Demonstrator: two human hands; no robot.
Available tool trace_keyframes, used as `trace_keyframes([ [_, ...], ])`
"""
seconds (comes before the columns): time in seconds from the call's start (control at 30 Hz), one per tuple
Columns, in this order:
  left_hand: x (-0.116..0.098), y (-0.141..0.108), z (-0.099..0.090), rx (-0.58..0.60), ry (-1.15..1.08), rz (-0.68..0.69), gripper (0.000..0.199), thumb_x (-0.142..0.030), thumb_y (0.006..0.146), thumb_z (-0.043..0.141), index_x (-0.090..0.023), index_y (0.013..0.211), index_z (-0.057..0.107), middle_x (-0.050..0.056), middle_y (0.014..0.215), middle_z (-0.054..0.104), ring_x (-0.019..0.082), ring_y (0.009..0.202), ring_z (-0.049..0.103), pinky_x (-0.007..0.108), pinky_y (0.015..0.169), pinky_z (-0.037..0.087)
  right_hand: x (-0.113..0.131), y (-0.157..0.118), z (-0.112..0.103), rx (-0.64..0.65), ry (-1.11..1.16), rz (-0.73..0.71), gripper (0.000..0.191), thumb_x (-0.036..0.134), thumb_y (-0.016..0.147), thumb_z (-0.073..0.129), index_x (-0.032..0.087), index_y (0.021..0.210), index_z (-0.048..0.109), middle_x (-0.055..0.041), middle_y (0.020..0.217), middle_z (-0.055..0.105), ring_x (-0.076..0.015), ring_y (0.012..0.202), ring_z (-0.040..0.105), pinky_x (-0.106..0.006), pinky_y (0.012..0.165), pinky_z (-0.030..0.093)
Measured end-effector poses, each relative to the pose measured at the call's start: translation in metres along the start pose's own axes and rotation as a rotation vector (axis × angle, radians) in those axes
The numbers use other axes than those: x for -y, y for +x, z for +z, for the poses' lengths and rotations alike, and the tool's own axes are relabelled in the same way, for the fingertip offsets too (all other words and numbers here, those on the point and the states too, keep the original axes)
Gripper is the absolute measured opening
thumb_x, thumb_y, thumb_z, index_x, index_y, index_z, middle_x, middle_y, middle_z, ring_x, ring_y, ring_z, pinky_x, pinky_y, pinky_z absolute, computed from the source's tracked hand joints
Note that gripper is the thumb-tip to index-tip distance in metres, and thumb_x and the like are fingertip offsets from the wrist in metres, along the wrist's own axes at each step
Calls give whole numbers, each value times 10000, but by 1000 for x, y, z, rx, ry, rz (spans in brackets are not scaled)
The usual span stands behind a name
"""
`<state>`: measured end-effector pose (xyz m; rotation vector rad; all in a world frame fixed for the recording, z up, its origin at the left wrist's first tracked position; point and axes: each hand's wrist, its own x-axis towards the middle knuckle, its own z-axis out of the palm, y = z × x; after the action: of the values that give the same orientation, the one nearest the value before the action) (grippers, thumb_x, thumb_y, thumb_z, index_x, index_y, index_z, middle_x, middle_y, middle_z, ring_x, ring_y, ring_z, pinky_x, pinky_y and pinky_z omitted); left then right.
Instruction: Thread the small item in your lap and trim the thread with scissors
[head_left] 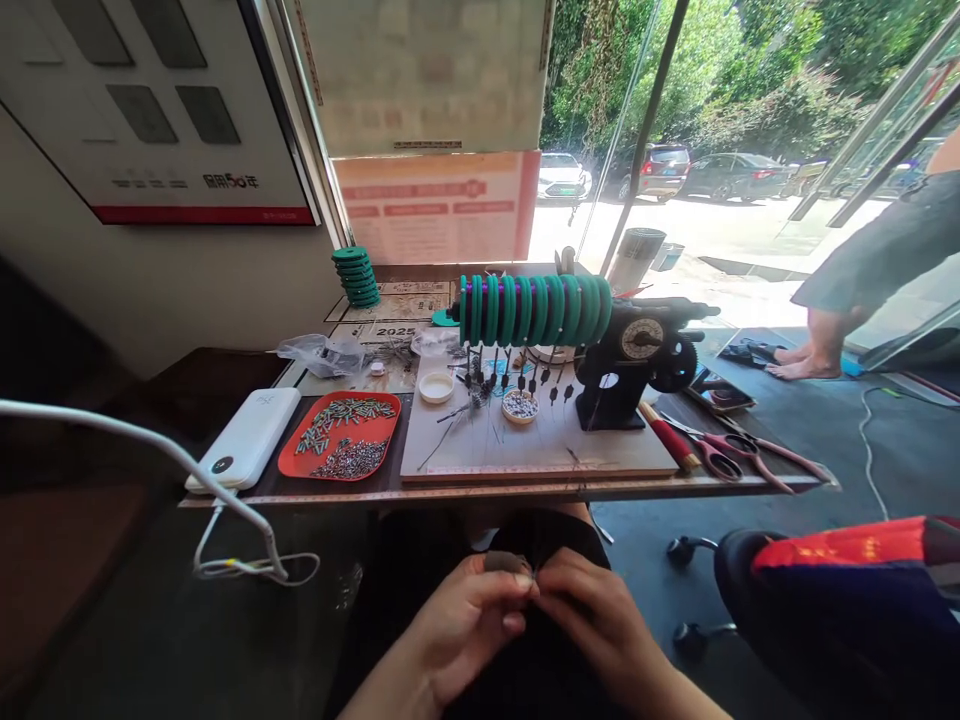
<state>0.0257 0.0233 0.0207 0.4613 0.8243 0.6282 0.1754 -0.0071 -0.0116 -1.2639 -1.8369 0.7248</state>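
Observation:
Low over my lap, just off the table's front edge, my left hand [480, 615] and my right hand [589, 610] meet fingertip to fingertip. Both are closed in a pinch, and whatever sits between the fingers is too small to make out. A dark band wraps one finger of the left hand. Beyond them on the board stands a black hand-cranked machine [626, 350] carrying a row of green spools [532, 310]. Lines with small dark weights [523, 382] hang below the spools. A round dish [520, 406] of small beads rests under them.
An orange-red tray [341, 480] of small metal parts and a white power bank [247, 435] with a cable lie at left. Scissors [720, 458] and pliers [787, 455] lie at right. A chair [840, 590] stands right; a person's legs [825, 325] show beyond.

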Motion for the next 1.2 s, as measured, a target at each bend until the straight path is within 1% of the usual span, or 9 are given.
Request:
trace_keyframes([
  [0.23,8,-7,-2,-342,1066,778,120,-188,741,580,-158,630,615,69,871,553,172,854,508,242,773,395,24,-4,7,-170,-132,-288,303,178,797,328,155,668,601,23,723,610,89,729,527,36,681,386],
  [0.37,18,-1,-16,-581,1357,1469,124,-88,783,494,-153,784,599,67,858,525,159,789,519,247,713,438,58,39,-13,206,32,169,286,288,776,387,142,718,625,16,692,613,82,613,487,6,586,351],
  [0.47,16,2,-24,-708,1445,1699,166,-12,749,522,-117,858,588,77,862,500,150,787,497,238,707,432,77,86,-22,390,191,484,262,333,718,460,111,784,581,21,672,585,85,532,402,-15,512,308],
  [0.6,2,-6,-22,-556,1520,1681,232,6,730,541,-108,925,597,89,851,590,153,756,511,252,709,425,86,120,-17,516,217,479,247,281,683,465,84,788,570,16,607,552,67,465,379,-60,474,320],
  [0.7,-10,-15,-13,-415,1233,1248,118,-60,761,529,-130,777,623,57,753,606,138,715,523,245,689,416,73,106,-19,394,133,401,266,336,711,462,125,816,585,16,688,583,67,550,422,-51,538,318],
  [0.8,-21,-18,-7,-203,391,451,43,-135,688,616,-116,654,598,23,660,549,78,602,465,171,530,354,46,70,-24,-20,-241,-193,194,250,767,417,188,763,601,43,727,601,71,651,431,-64,628,281],
  [0.9,-24,-15,-8,-80,-31,89,113,-112,575,669,-85,652,590,20,658,529,49,563,431,142,462,277,23,42,-24,-120,-610,-787,167,213,725,490,215,850,601,35,727,589,26,666,376,-144,669,228],
  [1.1,-19,-11,-7,-77,-44,59,127,-127,563,673,-88,632,573,3,640,491,38,553,414,137,468,268,12,31,-8,-86,-618,-800,158,198,711,492,178,829,594,7,717,546,-8,711,337,-165,702,218],
  [1.2,-19,-15,-3,-110,246,247,68,-110,618,646,-93,620,580,4,640,485,46,535,385,160,479,292,8,18,0,-20,-561,-666,187,147,712,473,180,862,581,3,806,557,-12,771,354,-138,723,272],
])
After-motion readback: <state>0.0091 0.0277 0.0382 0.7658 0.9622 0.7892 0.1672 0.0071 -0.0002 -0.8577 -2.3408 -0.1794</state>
